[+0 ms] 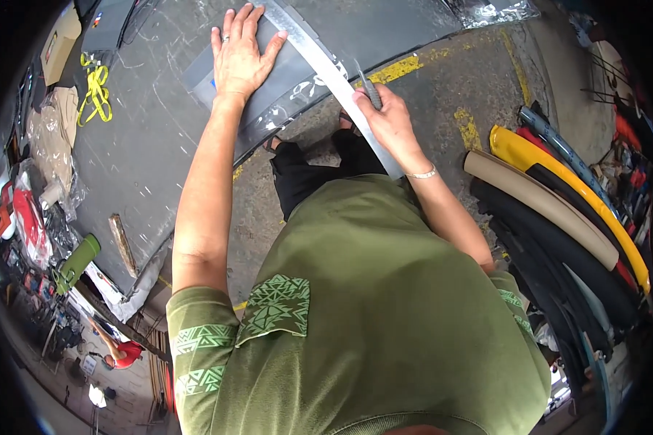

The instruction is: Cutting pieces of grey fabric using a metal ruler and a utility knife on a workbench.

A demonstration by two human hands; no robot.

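Observation:
My left hand (241, 61) lies flat with its fingers apart on a clear plastic sheet (274, 90) spread over the dark work table. Its thumb and fingertips reach the edge of a long metal ruler (319, 59). The ruler runs slantwise across the sheet, past the table's near edge and toward my waist. My right hand (392, 123) is closed around a craft knife (371, 88) with a grey handle, its thin blade pointing up and away from me. That hand is beside the ruler, over the table's near edge; whether it touches the ruler I cannot tell.
Yellow cord (96, 90), a cardboard piece (62, 45) and crumpled plastic lie on the table (145, 145) at left. A wooden stick (122, 243) and a green roll (78, 262) are nearer. Material rolls, including a yellow one (559, 177), lie right. A person in red (127, 355) is lower left.

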